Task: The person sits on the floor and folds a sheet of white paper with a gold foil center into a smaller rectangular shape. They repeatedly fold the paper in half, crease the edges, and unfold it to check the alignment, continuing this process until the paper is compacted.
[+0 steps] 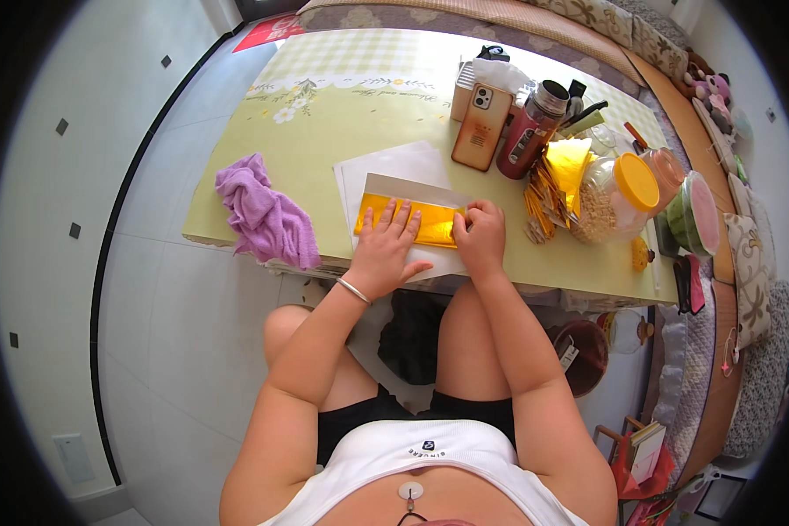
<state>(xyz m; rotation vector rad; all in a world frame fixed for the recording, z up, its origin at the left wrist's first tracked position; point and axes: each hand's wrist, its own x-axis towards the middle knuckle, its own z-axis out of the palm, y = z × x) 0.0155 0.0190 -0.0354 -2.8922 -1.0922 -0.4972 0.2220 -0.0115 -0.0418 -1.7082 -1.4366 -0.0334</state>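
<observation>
Lying flat upon one shiny gold foil strip (431, 228), the person's left grip (384, 250) is spread out, palm down, and clasps nothing; probably it rests so in order that the thin strip does not slide or curl. The right grip (480, 238) is at the right end of the strip, with fingers bent and thumb by the edge, perhaps because this end needs fine control. Whether foil is really pinched there, one cannot tell.

The strip is near the front edge of one pale green desk (324, 149), over flat white paper sheets (390, 162), maybe serving as underlay; at least two can be counted. Left of the strip, well apart, lies one crumpled purple cloth (267, 210), seemingly put out of the way. Right of the strip is one bundle of folded gold foil pieces (545, 203), too overlapped for exact counting. Beyond the strip, toward its right, stand one gold-coloured phone (479, 127) and one dark red bottle with metal top (524, 140), both upright. Farther right of the strip is one clear jar with round yellow lid (633, 182), upon its side or tilted.
</observation>
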